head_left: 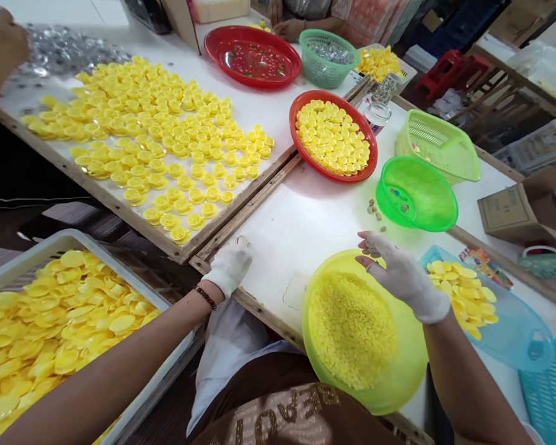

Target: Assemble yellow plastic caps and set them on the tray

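Note:
My left hand (231,262), in a white glove, rests at the wooden table edge with its fingers curled; whether anything is inside cannot be seen. My right hand (393,269), in a white glove with bare fingertips, hovers over the right rim of a yellow-green bowl (410,371). Its fingers are apart and hold nothing. Small yellow granules (356,330) fill much of that bowl. To the right, flat yellow pieces (463,293) lie on a blue tray (514,334). A red bowl (375,145) of yellow cup-shaped pieces (331,136) stands further back.
Many yellow pieces (167,123) cover the left table. A crate (74,238) of yellow discs stands at lower left. Green bowl (417,191), green basket (438,145), red tray (259,55) and cardboard box (509,210) stand further back. Another person's hand (2,52) is at upper left.

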